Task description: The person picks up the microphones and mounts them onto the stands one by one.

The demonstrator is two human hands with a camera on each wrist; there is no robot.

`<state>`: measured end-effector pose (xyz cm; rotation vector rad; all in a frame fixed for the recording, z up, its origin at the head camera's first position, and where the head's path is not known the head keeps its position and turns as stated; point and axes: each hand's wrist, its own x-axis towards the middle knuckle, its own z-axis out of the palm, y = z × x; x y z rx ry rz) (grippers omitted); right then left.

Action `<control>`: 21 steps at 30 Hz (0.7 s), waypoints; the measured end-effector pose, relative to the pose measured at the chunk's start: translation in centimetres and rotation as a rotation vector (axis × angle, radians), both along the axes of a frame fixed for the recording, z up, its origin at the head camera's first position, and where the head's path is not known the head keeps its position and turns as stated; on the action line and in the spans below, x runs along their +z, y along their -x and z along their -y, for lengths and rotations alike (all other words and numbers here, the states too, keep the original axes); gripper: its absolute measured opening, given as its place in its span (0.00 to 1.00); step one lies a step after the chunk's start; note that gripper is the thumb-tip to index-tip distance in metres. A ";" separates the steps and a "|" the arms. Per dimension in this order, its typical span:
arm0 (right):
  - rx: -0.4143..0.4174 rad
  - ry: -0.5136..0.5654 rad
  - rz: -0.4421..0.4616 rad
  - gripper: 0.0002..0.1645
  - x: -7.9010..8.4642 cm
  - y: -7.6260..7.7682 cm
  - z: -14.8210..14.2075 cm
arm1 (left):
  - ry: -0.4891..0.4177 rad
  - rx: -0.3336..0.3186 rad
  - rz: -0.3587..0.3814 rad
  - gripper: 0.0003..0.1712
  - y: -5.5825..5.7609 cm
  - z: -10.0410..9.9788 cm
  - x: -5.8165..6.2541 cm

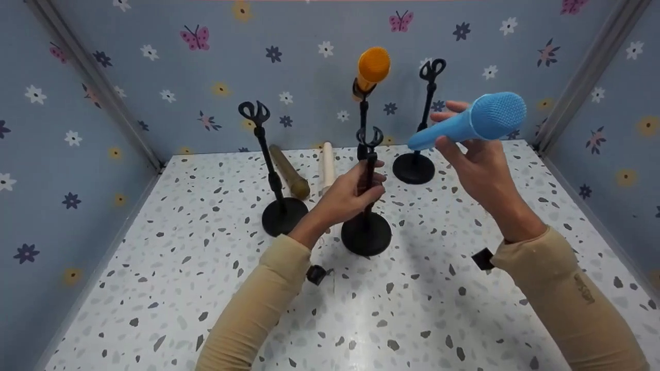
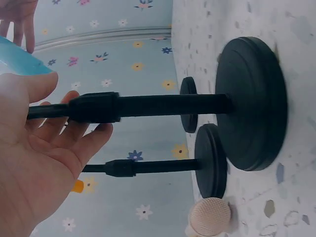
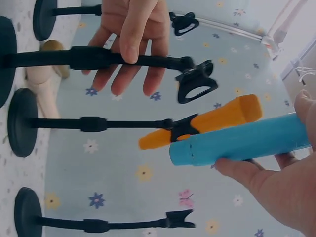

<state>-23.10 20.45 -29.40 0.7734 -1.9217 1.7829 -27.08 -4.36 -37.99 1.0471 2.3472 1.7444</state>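
My left hand [image 1: 353,193] holds the pole of the nearest black microphone stand [image 1: 366,234], thumb in front and fingers behind it. The base of that stand rests on the speckled table, and its forked clip [image 3: 197,81] holds nothing. In my right hand [image 1: 482,165] a blue microphone [image 1: 495,116] is gripped by the handle. Its mesh head points up and right in the head view, its tail toward the stands. An orange microphone [image 1: 374,67] sits tilted in the clip of a stand [image 3: 94,123] behind.
One bare stand [image 1: 283,216] is at the left, another [image 1: 414,167] at the back right. Between them, a brown microphone [image 1: 291,175] and a cream microphone [image 2: 210,217] lie on the table [image 1: 170,268]. A flower-patterned wall [image 1: 309,31] closes off the back.
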 end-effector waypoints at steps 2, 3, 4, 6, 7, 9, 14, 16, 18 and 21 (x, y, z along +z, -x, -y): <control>0.023 0.015 -0.019 0.31 0.7 -0.2 0.3 | -0.018 -0.006 0.011 0.29 0.0 0.0 0.6; 0.036 0.018 -0.027 0.32 1.1 -0.3 0.5 | -0.023 -0.009 0.015 0.29 0.0 0.0 0.8; 0.048 0.025 -0.030 0.33 1.4 -0.4 0.7 | -0.024 -0.008 0.015 0.29 0.0 0.1 0.9; 0.077 0.050 -0.046 0.34 2.0 -0.6 1.2 | -0.031 -0.009 0.017 0.30 0.1 0.1 1.2; 0.097 0.069 -0.055 0.35 2.2 -0.7 1.4 | -0.037 -0.010 0.020 0.30 0.1 0.1 1.3; 0.136 0.109 -0.077 0.38 2.7 -0.8 1.9 | -0.056 -0.012 0.033 0.30 0.2 0.2 1.3; 0.195 0.092 -0.133 0.46 3.5 -0.9 3.1 | -0.122 -0.036 0.054 0.31 0.3 0.1 1.4; 0.212 0.027 -0.154 0.47 3.9 -0.9 3.4 | -0.132 -0.045 0.043 0.30 0.4 0.0 1.5; 0.234 -0.033 -0.167 0.45 4.3 -0.7 3.7 | -0.134 -0.047 0.052 0.29 0.6 -0.1 1.6; 0.248 -0.125 -0.186 0.41 4.9 -0.6 4.1 | -0.144 -0.061 0.111 0.29 0.8 -0.2 1.9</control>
